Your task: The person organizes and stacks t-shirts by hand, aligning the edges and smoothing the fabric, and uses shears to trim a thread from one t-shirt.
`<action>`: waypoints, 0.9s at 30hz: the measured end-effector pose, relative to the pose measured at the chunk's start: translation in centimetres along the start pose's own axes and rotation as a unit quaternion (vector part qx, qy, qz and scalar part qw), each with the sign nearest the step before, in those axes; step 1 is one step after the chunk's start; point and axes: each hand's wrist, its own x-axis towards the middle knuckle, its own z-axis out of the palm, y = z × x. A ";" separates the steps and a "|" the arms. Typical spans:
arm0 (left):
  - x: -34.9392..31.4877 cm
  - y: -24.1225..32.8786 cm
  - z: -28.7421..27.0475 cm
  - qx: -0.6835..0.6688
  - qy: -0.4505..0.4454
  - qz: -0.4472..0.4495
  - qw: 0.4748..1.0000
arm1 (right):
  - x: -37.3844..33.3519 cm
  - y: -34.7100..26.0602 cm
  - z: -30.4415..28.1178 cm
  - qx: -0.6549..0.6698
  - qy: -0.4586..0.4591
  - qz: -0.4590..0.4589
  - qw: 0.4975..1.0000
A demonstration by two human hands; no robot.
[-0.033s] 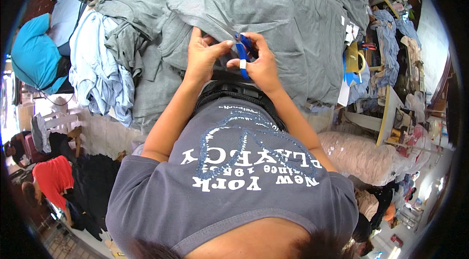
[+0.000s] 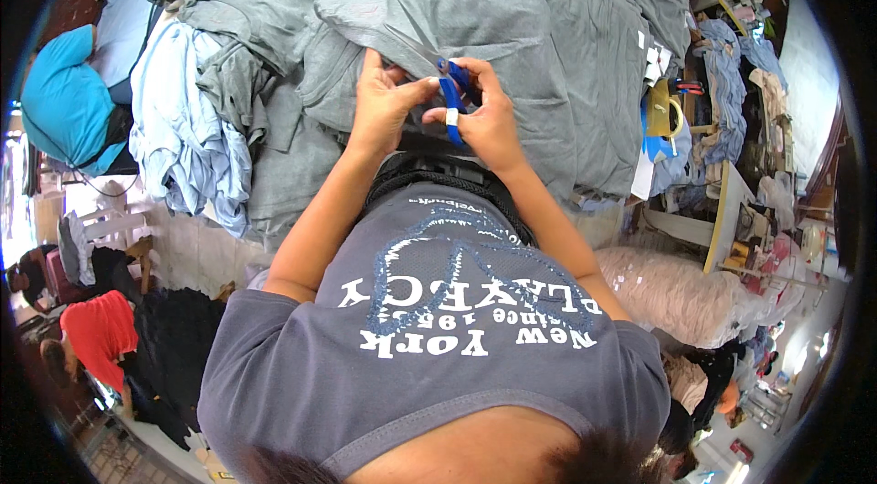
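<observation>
A grey T-shirt (image 2: 475,5) with a coloured printed badge lies spread in front of me. My left hand (image 2: 379,114) is closed, its thumb and fingers pinching the edge of this shirt, and its fingertips are partly under the fabric. In my right hand (image 2: 489,119) is a pair of scissors (image 2: 452,105) with blue handles, my fingers around the loops. The scissors' blades point away and to the left, lying over the grey fabric just beyond my left fingertips. Whether the blades are fully closed is hard to make out.
More grey garments (image 2: 598,91) are piled to the right, with white tags. Light blue cloth (image 2: 187,119) hangs at the left edge of the pile. A person in a turquoise top (image 2: 64,100) is at far left, another in red (image 2: 100,338) lower left. A plastic-wrapped bundle (image 2: 667,292) lies right.
</observation>
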 end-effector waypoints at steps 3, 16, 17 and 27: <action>0.9 -0.2 -0.1 0.006 -0.046 0.004 0.999 | 1.2 -0.1 0.0 0.087 0.011 0.026 0.996; 6.1 2.6 -3.0 -0.074 0.026 0.113 0.991 | -1.1 -0.4 -9.6 -0.008 0.148 0.038 0.988; 5.8 2.7 -2.1 -0.081 0.012 0.114 0.990 | -1.5 -0.3 -10.2 -0.011 0.153 0.048 0.987; 2.3 -0.4 6.2 -0.082 -0.130 0.079 0.985 | -0.4 -1.3 -7.6 0.018 0.155 -0.053 0.986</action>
